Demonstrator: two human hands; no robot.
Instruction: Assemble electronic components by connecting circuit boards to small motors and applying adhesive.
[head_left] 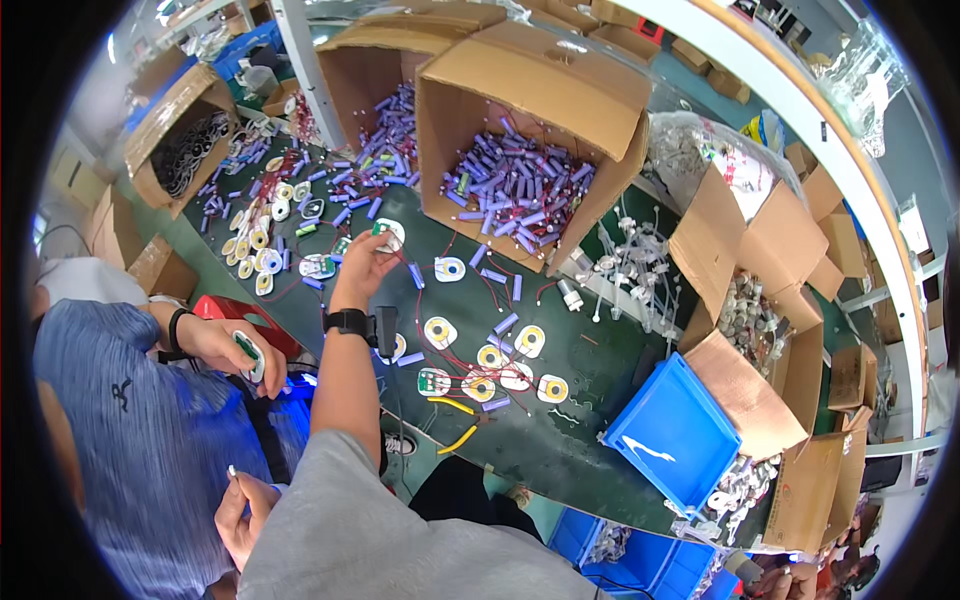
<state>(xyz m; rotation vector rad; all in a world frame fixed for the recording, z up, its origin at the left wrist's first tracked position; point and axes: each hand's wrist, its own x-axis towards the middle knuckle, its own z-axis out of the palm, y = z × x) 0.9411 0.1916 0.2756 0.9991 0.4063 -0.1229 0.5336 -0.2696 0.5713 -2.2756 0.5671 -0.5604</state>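
Note:
My left hand [368,262], below a black wrist device, reaches over the green table. Its fingers are closed on a white oval part [396,236] with a small green circuit board. Close by lie a purple battery cell [417,275] on red wires and another white oval part with a blue centre [449,269]. Nearer me are several white oval parts with yellow rings [479,384], tangled in red wires. At the lower right edge is a partly cut-off hand [792,580]; I cannot tell whether it is my right hand, nor what its fingers do.
A co-worker's hand [225,345] holds a white part; another [248,515] pinches something small and white. Cardboard boxes [520,85] of purple cells stand at the back. A blue tray [672,430] lies tilted at right, beside clear plastic fittings [635,265] and an open box [745,385].

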